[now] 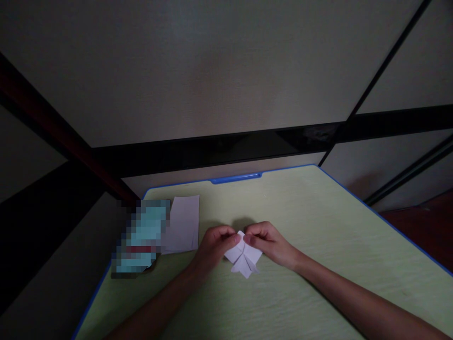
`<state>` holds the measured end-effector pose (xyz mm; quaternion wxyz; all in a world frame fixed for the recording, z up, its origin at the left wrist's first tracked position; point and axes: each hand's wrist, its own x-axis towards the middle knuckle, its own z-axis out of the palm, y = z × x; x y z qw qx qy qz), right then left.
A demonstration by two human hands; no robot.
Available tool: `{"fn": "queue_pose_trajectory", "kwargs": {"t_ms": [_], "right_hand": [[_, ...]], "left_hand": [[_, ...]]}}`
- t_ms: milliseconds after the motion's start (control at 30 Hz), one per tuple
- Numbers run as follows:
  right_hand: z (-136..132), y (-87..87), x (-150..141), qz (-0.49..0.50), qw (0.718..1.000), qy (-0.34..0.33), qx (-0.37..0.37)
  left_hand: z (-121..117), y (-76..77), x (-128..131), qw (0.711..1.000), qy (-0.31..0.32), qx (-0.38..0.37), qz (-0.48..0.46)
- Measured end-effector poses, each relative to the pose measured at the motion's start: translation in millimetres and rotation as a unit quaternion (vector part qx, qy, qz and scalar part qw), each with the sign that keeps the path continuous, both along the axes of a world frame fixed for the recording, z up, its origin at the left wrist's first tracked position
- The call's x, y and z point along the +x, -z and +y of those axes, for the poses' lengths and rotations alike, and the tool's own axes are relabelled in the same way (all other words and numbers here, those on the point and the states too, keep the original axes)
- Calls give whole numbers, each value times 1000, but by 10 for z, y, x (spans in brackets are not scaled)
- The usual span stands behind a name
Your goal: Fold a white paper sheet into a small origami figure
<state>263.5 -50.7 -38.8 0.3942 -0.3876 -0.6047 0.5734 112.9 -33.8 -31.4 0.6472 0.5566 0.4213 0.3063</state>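
A small piece of folded white paper (244, 257) is between my two hands, over the middle of the table. Creases cross at its centre, and pointed flaps stick out along its lower edge. My left hand (217, 243) pinches its upper left part, thumb on top and fingers curled beneath. On the opposite side, my right hand (267, 238) grips the upper right part in the same way. Both thumbs lie close together near the paper's top corner. The undersides of the paper and some fingertips are hidden.
A stack of white paper sheets (182, 224) lies on the left of the table. Beside it is a blurred-out light blue object (148, 236) at the table's left edge. The pale green table (318, 226) has a blue rim and stands against a panelled cabinet (219, 71).
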Motion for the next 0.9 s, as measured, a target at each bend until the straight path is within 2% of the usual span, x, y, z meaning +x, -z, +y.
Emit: {"fn": "queue_pose_trajectory", "kwargs": {"t_ms": [233, 367, 467, 600, 767, 900], "right_hand": [[-18, -18, 14, 28, 999, -19, -23], [-33, -14, 24, 57, 997, -42, -15], [-37, 0, 17, 67, 997, -41, -13], [-16, 8, -9, 65, 997, -12, -35], [21, 18, -31, 85, 995, 41, -44], [27, 57, -39, 121, 989, 59, -62]], "left_hand": [[-1, 49, -37, 999, 14, 18, -39], [-26, 95, -35, 995, 20, -15, -99], [-35, 99, -20, 991, -1, -56, -119], [-38, 87, -9, 989, -41, -75, -121], [-52, 83, -7, 993, -9, -52, -109], [-66, 72, 0, 996, 16, -23, -84]]}}
